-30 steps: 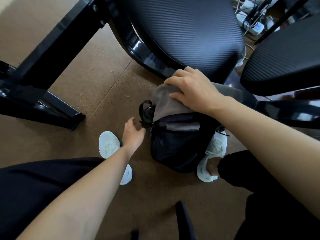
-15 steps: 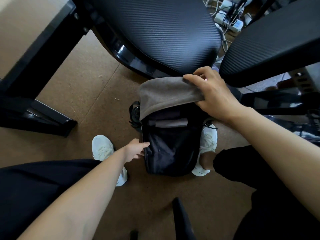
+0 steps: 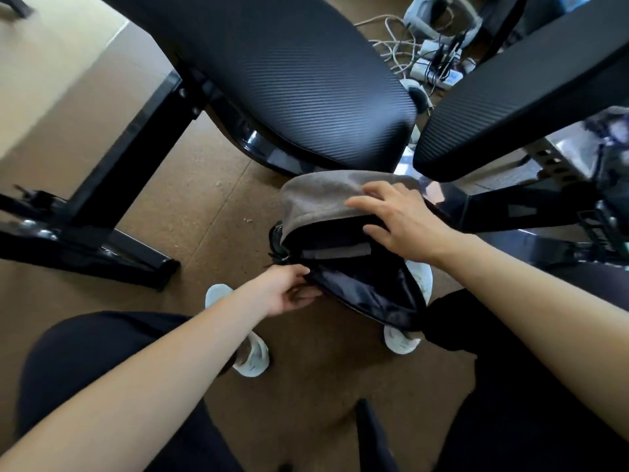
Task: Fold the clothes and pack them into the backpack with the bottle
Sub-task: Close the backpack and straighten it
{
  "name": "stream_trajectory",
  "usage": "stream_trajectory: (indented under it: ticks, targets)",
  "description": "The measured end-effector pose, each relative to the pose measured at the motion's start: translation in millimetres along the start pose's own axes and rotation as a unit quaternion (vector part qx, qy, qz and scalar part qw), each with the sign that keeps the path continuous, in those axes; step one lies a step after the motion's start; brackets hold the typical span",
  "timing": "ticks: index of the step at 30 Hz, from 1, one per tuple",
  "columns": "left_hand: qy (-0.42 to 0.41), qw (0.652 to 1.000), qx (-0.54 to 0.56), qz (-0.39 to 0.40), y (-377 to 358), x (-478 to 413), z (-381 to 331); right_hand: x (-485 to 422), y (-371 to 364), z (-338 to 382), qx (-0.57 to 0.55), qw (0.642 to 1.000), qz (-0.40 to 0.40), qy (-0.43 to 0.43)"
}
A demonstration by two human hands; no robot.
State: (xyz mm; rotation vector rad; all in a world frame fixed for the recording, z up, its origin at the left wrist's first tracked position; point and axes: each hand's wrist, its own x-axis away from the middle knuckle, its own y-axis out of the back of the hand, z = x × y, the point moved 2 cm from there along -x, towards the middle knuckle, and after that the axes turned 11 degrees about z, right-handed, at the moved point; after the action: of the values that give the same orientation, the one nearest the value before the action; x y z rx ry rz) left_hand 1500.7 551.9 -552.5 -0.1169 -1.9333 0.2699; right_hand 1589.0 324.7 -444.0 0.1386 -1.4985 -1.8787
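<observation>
Packing stage, by the look of it. Black chair seat (image 3: pixel 306 83) looms over the brown floor (image 3: pixel 204 206); the backpack (image 3: pixel 367 287) stands between the person's white shoes (image 3: pixel 420 277), mouth gaping. Grey folded garment (image 3: pixel 323 195) lies across its far rim, not yet inside. Right hand (image 3: pixel 401 223) lies flat on the cloth, fingers spread. Left hand (image 3: pixel 286 294) pinches the near rim. Bottle (image 3: pixel 276 240) seemingly in the side pocket. Next: push cloth down while holding the opening wide.
</observation>
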Motion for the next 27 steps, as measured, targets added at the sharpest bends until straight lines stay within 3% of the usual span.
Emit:
stream_trajectory:
  ticks: [6,9,13,16,18,21,24,27]
  targets:
    - [-0.059,0.993,0.099,-0.022,4,14,-29,35,-22,37,0.056,0.994,0.091,-0.027]
    - [-0.080,0.983,0.167,-0.018,7,13,-38,24,-28,41,0.127,0.991,0.034,-0.023]
    - [-0.098,0.976,0.194,-0.007,14,10,-46,-5,-21,28,0.118,0.990,-0.071,-0.021]
    - [-0.116,0.985,0.131,-0.017,29,8,-50,-29,-13,15,0.104,0.991,-0.087,-0.014]
    - [-0.140,0.985,0.053,-0.083,44,0,-52,-43,-8,4,0.078,0.992,-0.102,-0.018]
    - [-0.172,0.968,0.011,-0.181,65,-14,-51,-59,1,-8,0.040,0.990,-0.131,-0.036]
    - [-0.171,0.961,0.002,-0.217,73,-27,-48,-67,6,-6,0.016,0.987,-0.150,-0.054]
    - [-0.189,0.944,-0.097,-0.254,74,-45,-47,-68,11,-6,0.012,0.983,-0.164,-0.077]
